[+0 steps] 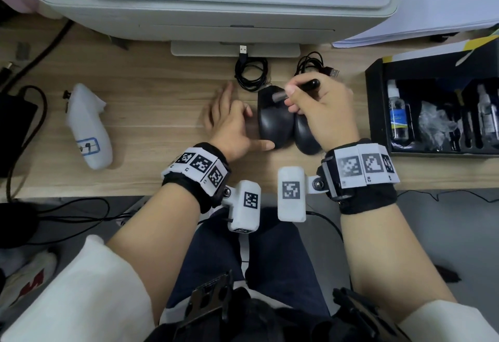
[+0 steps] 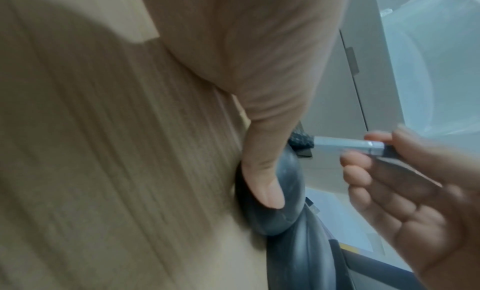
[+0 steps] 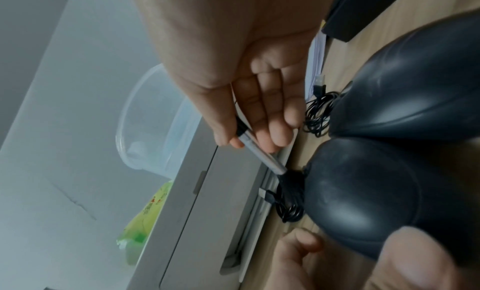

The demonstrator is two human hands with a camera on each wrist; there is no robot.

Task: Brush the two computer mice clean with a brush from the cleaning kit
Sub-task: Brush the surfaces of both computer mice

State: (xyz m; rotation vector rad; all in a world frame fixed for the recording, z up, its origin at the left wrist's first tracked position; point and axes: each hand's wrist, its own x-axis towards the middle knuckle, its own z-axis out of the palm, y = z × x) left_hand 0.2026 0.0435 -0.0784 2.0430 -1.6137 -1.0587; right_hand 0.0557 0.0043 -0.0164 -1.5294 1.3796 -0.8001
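Two black computer mice lie side by side mid-desk: the left mouse and the right mouse. My right hand pinches a brush with a black handle and silver ferrule. Its dark bristles touch the front of the left mouse. My left hand rests on the desk left of that mouse. Its straight thumb presses against the mouse's rear left edge, and the fingers lie loosely beside it.
A white printer fills the back of the wooden desk. The mice's coiled cables lie in front of it. The open black cleaning kit box with bottles stands at the right, a white bottle lies at the left.
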